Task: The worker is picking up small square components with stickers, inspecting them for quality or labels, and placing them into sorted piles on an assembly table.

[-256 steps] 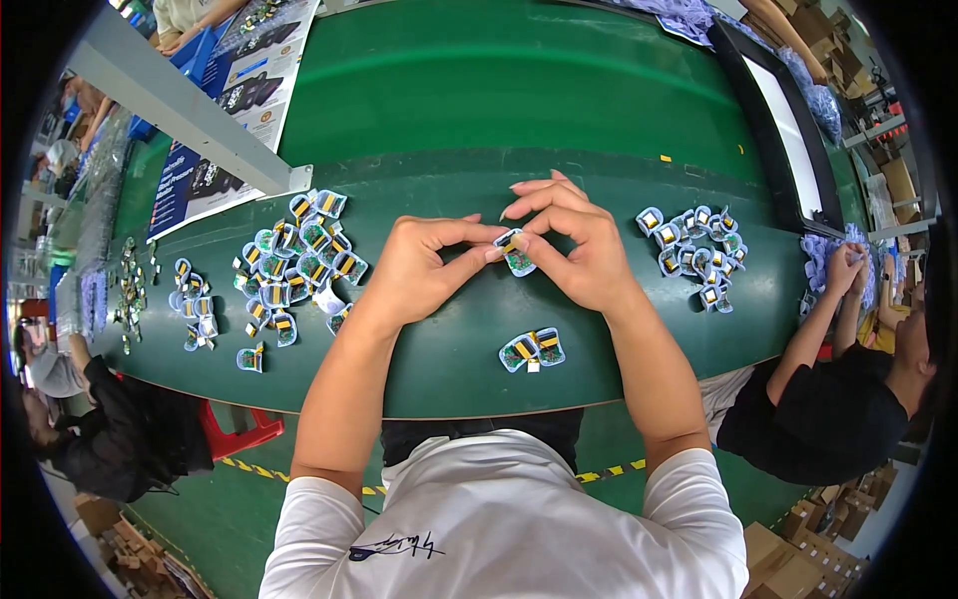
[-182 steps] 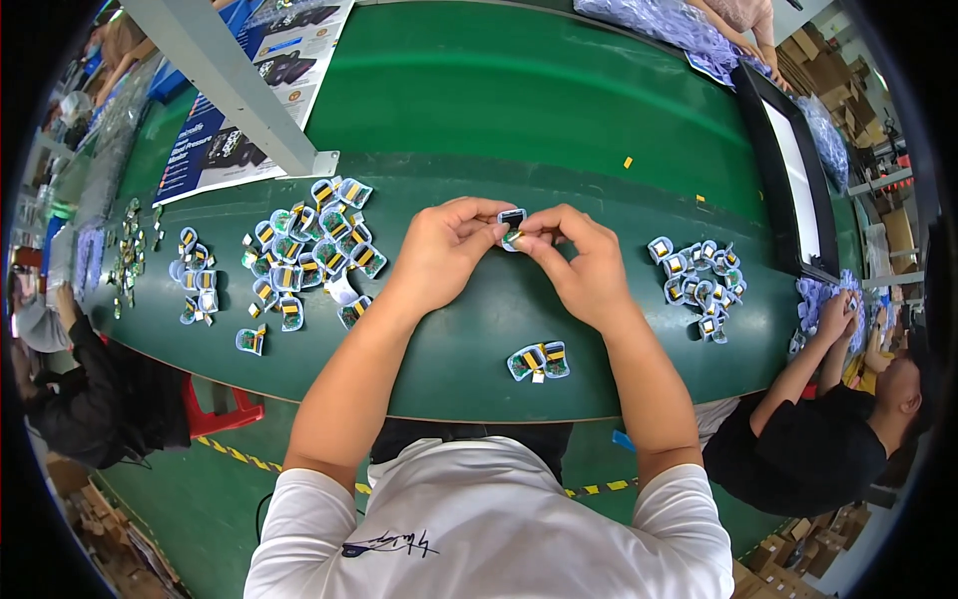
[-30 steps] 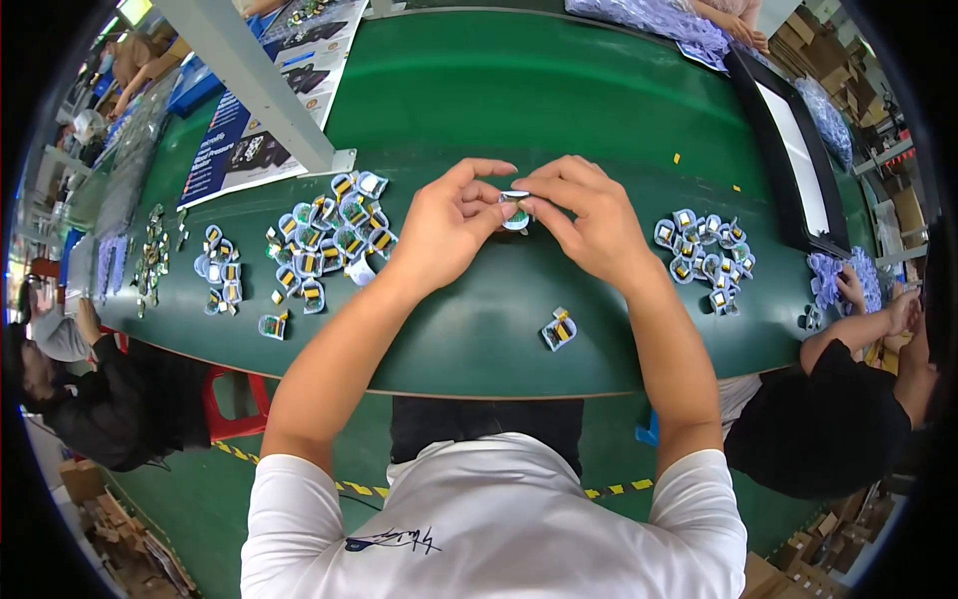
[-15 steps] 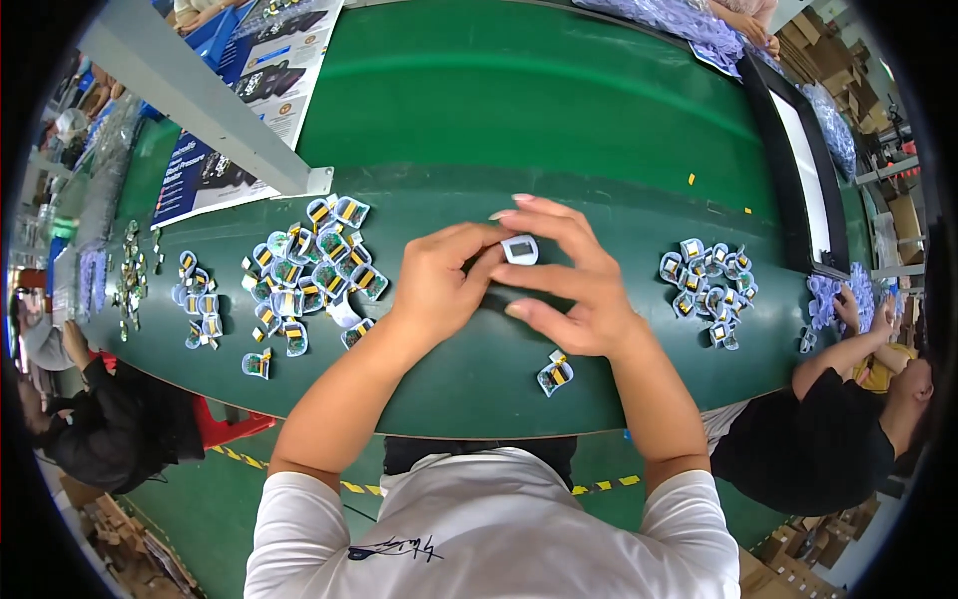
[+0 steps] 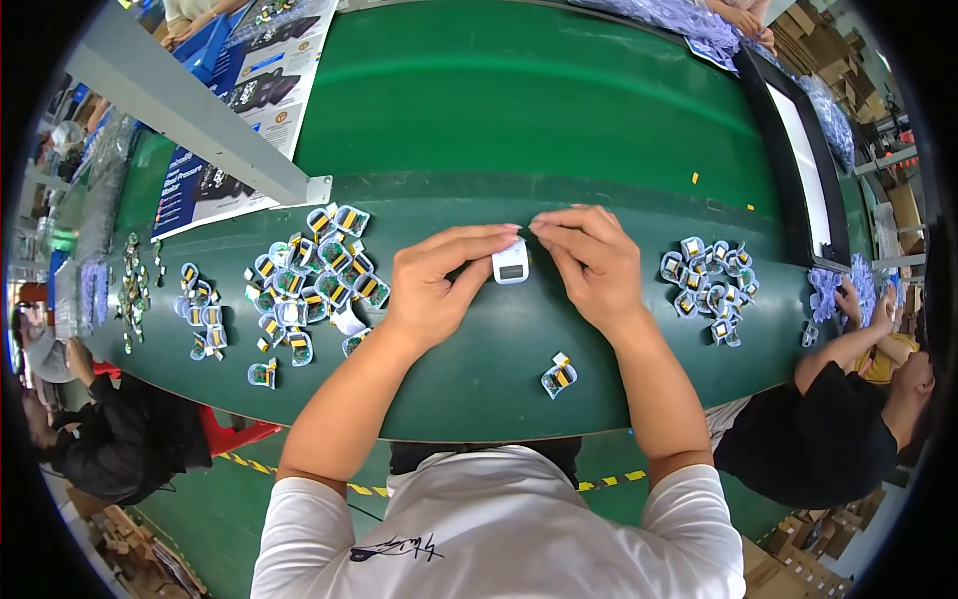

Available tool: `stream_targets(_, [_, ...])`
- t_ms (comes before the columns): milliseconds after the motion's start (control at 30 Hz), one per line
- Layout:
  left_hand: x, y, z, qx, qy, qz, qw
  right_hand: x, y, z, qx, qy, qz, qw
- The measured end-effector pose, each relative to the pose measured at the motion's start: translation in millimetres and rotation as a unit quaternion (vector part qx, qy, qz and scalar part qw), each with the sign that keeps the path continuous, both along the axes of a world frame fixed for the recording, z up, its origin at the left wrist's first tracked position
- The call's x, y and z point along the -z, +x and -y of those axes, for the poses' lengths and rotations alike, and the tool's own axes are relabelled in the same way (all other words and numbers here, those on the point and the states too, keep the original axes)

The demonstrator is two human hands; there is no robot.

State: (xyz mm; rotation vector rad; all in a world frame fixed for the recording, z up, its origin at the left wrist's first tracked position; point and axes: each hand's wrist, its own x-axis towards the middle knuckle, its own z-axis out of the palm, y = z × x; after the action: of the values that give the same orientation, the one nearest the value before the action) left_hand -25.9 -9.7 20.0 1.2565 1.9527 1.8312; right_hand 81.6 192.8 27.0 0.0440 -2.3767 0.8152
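Note:
My left hand [image 5: 435, 282] pinches a small white plastic housing [image 5: 511, 272] between thumb and fingers, over the middle of the table. A dark rectangular window shows on the housing's near end. Just right of it, my right hand [image 5: 602, 268] is closed, thumb and fingertips pressed together by the housing's upper corner. Whatever those fingertips hold is too small to make out. One open housing with a green board and a yellow-wrapped part [image 5: 560, 376] lies nearer me. A heap of similar housings [image 5: 314, 275] spreads beside my left forearm.
Another group of housings [image 5: 709, 285] lies at right, a smaller one [image 5: 203, 309] at far left. A grey metal post [image 5: 200, 110] stands over a printed poster [image 5: 269, 90]. A black-framed panel [image 5: 798, 170] is at back right. Co-workers sit on both sides.
The white housing has turned and come slightly nearer, still in my left hand. My right hand's spread fingers have drawn together into a pinch beside it.

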Motion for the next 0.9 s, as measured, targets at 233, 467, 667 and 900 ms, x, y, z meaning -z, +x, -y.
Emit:
stream_targets(233, [4,2,-1,0.010,0.002,0.031,0.999,-2,0,5,-0.008,-0.003,-0.026,1.000])
stream_targets(467, [6,10,-3,0.043,0.033,0.255,0.966,-12,5,10,-0.065,-0.003,-0.073,0.995])
stream_targets(667, [4,13,-4,0.041,0.017,0.286,0.957,-7,4,11,-0.071,0.022,-0.075,0.994])
stream_targets(900, [5,8,-1,-0.002,0.017,0.090,0.996,-10,4,16,-0.126,0.036,-0.118,0.984])
